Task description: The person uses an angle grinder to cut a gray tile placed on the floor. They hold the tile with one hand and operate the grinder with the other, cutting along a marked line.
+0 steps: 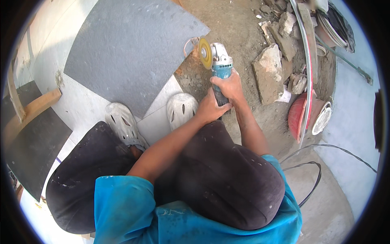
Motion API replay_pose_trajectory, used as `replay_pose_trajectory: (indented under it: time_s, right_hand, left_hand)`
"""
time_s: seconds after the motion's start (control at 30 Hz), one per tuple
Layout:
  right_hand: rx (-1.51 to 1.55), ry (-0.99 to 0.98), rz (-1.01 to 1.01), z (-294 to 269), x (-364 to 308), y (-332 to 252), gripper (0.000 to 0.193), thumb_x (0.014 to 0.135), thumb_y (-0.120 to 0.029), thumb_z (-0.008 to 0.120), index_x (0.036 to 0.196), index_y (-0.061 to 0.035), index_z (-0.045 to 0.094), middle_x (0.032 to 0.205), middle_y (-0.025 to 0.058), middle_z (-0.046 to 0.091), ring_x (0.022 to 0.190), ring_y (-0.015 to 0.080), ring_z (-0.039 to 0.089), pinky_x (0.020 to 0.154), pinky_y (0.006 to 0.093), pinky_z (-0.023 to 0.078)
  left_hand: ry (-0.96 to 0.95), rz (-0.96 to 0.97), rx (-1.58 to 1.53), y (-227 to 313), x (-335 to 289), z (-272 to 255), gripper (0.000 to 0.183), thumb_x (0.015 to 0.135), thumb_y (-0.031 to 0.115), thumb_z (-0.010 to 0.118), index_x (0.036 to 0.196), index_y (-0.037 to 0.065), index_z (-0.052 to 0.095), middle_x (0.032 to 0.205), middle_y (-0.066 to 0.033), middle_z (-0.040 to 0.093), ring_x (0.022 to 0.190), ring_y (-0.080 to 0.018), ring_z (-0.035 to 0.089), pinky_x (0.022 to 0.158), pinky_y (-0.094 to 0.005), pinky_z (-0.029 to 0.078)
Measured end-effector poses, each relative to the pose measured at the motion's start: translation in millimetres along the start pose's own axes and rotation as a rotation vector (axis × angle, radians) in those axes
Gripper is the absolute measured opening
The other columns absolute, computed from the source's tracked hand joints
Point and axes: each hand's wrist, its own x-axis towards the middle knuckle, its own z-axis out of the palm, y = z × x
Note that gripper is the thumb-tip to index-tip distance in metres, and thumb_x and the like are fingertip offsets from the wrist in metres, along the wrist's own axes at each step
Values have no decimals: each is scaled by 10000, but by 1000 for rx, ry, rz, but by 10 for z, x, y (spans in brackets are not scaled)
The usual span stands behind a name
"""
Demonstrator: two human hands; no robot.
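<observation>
Both of my hands are wrapped round a teal and black angle grinder [222,71] with a silver head. My left hand [209,108] grips the rear of its black handle. Just ahead of it, my right hand [230,86] closes round the body. A yellow disc [205,53] on the grinder's left side stands near the right corner of a large dark grey slab [134,49]. Whether the disc touches the slab or spins, I cannot tell. A reddish wire loop [187,47] shows beside the disc, partly hidden by it.
Broken concrete chunks [268,75] lie on the dirt at right, beside a long metal straightedge [307,53] and a red bowl [297,116]. A black cable [315,179] curves at lower right. Another dark slab [38,146] and wood strips [34,110] lie at left.
</observation>
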Motion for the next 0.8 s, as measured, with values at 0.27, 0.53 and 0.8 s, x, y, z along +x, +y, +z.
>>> replay_pose_trajectory:
  time_s: [0.27,0.53,0.8]
  right_hand:
    - [24,-5,6,36,99,-85,457,672,-230,790,1027,21,650,903,108,709,791,188,668,738,354,538]
    - [35,-2,7,63,129,-55,444,692,-204,789,1047,17,642,909,93,707,797,175,661,751,344,536]
    - [22,-9,3,84,168,-5,448,696,-198,788,1061,17,639,923,94,707,808,172,660,755,344,536]
  left_hand:
    - [4,-39,106,-12,106,-58,812,764,497,797,1230,-48,418,1101,-322,651,1040,-480,642,899,-538,502]
    - [-34,-99,145,48,112,-99,863,772,514,791,1238,-101,404,1112,-351,633,1057,-489,634,907,-529,498]
    - [-86,-129,127,59,126,-140,1061,793,561,775,1364,-208,319,1259,-414,544,1187,-488,586,981,-495,475]
